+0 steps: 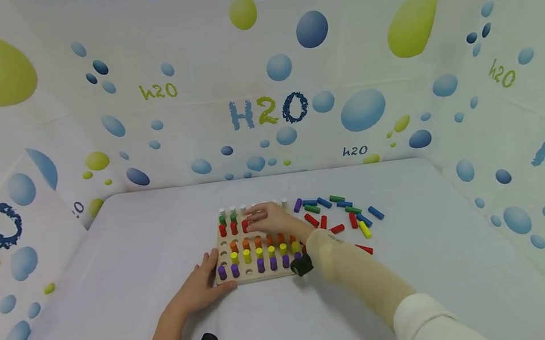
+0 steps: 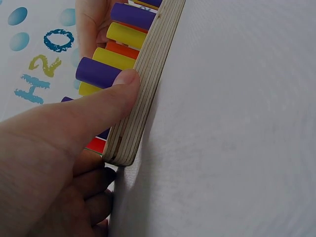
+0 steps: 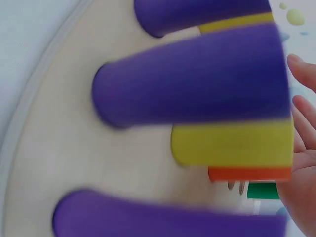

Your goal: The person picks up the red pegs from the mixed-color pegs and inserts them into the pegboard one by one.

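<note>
A wooden pegboard (image 1: 261, 276) lies on the table, carrying rows of white, green, red, orange, yellow and purple pegs. My left hand (image 1: 200, 286) holds its near left corner. The left thumb (image 2: 126, 84) lies against the front edge beside a purple peg (image 2: 96, 73), and the other fingers are curled at the corner. Over the far half of the board, my right hand (image 1: 274, 218) has its fingertips at the third red peg (image 1: 245, 226) of the red row, thumb and fingers on either side of it. Purple pegs (image 3: 197, 79) fill most of the right wrist view.
Right of the board lie loose pegs in several colours, among them a blue peg (image 1: 376, 212), a red peg (image 1: 353, 220) and a yellow peg (image 1: 365, 229). A white cloth (image 1: 146, 232) covers the table. A printed curtain (image 1: 247, 53) stands behind it and at both sides.
</note>
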A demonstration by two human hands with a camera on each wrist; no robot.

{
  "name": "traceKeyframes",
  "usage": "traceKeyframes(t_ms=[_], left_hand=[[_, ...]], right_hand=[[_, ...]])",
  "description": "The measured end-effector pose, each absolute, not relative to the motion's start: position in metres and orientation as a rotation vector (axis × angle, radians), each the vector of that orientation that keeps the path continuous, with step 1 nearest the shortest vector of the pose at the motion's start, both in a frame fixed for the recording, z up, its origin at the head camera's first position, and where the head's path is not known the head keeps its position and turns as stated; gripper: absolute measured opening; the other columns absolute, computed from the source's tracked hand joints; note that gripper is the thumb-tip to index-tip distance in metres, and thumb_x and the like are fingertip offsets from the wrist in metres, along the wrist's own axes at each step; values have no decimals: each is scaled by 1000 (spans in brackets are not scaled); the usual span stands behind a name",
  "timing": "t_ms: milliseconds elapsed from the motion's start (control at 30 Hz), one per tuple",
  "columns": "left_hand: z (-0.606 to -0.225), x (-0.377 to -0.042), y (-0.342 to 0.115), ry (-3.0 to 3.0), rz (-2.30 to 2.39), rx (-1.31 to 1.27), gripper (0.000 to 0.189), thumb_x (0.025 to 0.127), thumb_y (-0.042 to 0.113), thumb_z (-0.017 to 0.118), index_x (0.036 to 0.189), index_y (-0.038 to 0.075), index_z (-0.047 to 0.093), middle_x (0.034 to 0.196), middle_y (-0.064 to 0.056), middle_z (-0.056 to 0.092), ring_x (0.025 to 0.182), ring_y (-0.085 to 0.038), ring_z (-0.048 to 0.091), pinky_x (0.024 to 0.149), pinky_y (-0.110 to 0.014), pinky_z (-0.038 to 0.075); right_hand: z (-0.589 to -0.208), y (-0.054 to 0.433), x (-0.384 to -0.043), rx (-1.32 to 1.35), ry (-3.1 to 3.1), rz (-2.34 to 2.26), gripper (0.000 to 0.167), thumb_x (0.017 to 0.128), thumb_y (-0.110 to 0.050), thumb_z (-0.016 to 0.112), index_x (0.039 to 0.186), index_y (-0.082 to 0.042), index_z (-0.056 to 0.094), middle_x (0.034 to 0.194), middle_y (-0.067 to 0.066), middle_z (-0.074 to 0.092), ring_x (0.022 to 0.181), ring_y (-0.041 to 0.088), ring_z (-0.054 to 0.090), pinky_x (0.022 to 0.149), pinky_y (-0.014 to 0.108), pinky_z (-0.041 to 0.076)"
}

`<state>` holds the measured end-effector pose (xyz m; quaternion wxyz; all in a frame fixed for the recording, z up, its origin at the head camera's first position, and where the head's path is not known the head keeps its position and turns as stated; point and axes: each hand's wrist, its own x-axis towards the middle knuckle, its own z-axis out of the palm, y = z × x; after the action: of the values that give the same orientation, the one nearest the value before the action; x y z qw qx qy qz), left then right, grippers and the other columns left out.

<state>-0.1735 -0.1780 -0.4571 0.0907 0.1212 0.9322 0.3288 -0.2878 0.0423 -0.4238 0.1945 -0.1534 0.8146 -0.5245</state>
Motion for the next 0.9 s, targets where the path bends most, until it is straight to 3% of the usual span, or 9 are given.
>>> traceKeyframes(t_ms=[300,500,733,900], left_hand=[[-454,-168,-175,2772,976,356,98,79,50,65,143,-5,14,147,-26,14,136,-39,9,110,-51,7],[-454,-166,-175,2774,981,351,98,79,50,64,144,-4,14,147,-26,14,136,-39,8,110,-51,7],[-456,-167,-175,2786,981,359,98,79,49,65,143,-5,15,147,-26,14,136,-38,9,110,-51,7],[-457,-167,-175,2784,989,363,98,79,49,65,143,-5,15,147,-25,15,136,-38,9,110,-50,7]], right_hand=[[-423,61,-285,-511,2317,-1423,47,84,-24,67,128,-15,54,122,2,59,109,16,57,86,31,50],[-418,74,-281,-566,2311,-1458,47,83,-20,68,126,-9,55,121,8,60,107,18,59,87,31,50],[-408,90,-274,-543,2329,-1430,47,84,-22,67,128,-11,53,123,3,58,110,15,56,91,30,47],[-405,100,-270,-597,2288,-1494,48,85,-19,66,128,-4,51,126,10,56,113,19,55,94,32,45]])
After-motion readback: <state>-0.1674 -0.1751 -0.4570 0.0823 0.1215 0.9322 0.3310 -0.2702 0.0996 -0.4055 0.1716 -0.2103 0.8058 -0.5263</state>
